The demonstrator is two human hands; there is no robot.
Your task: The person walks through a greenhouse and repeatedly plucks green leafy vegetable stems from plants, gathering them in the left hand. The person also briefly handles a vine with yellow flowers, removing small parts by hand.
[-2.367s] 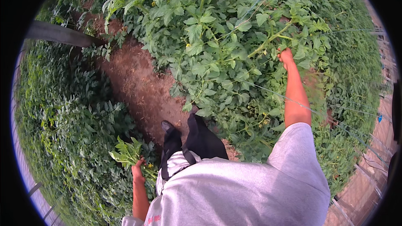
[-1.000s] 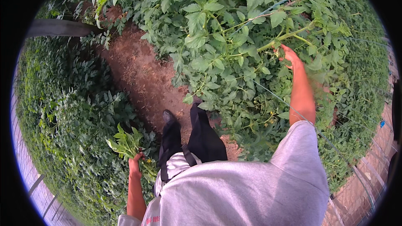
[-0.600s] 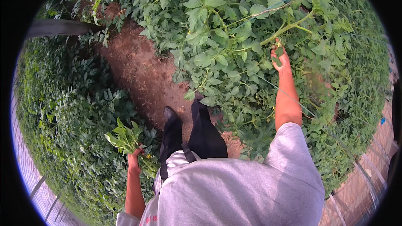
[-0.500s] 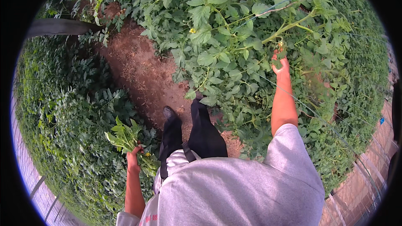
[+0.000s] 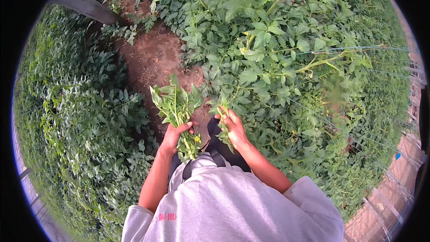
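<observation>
1. The right hand [image 5: 234, 129] has come away from the tomato row and now sits near 5 o'clock from the middle of the view, in front of the body. A moment ago it was reaching out beneath a thick tomato stem [image 5: 320, 64], which stands at 2 o'clock with no hand near it.

2. The right hand's fingers are closed around a small leafy tomato sprig [image 5: 224, 138], its leaves showing above and below the grip. The sprig looks detached from the row, so that reach appears complete.

3. The left hand [image 5: 172, 137], at 8 o'clock, has swung in from beside the hip. It keeps its grasp on a bunch of tomato shoots [image 5: 178, 115], the thumb lying across the stalks. The bunch lies at 9 o'clock, leafy ends pointing toward 12, with a yellow flower low in it.

4. Both hands are now side by side, the sprig just to the 3 o'clock side of the bunch, with a narrow gap between. The pieces are close but not yet one handful, which I judge to be a midway point between gathering one piece and the next.

5. The view has shifted a little with the head: the grey post [image 5: 89, 5] at 10 o'clock slants more than before, and the blue-green twine [image 5: 309, 53] at 2 o'clock sits lower in view.
</observation>
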